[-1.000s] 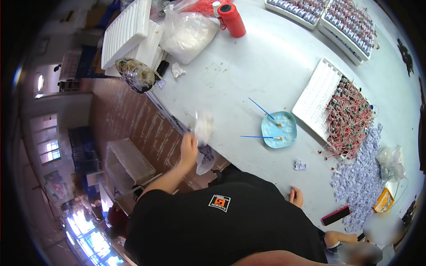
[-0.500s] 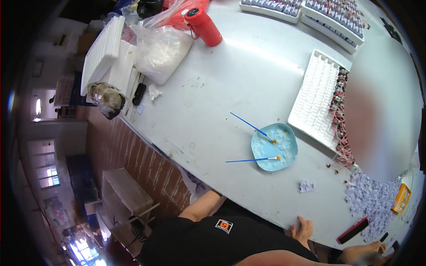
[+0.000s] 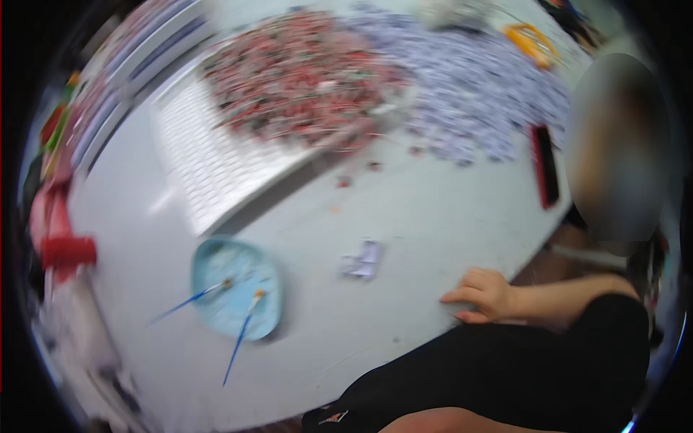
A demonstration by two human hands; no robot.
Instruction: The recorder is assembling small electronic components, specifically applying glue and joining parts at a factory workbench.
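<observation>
My right hand (image 3: 480,294) rests at the table's near edge, fingers apart, holding nothing. My left hand is out of sight. Left of my right hand, a few small pale-lavender pieces (image 3: 363,261) lie on the table. Farther left stands a light-blue dish (image 3: 274,310) with whitish matter inside. Two thin brushes lean on its rim, bristles inward: one brush (image 3: 195,297) points its blue handle left, the other brush (image 3: 238,343) toward me. The picture is smeared by motion.
A white ridged tray (image 3: 195,159) lies beyond the dish, partly under a heap of small red-wired parts (image 3: 303,79). Right of it spreads a pile of lavender pieces (image 3: 484,86). A red-edged dark phone-like slab (image 3: 545,166) and an orange container (image 3: 530,43) lie right; a red flask (image 3: 68,252) stands left.
My view has swung to the right, so the dish and tray now appear farther left. My left forearm has gone out of view; my right hand stays at the table edge.
</observation>
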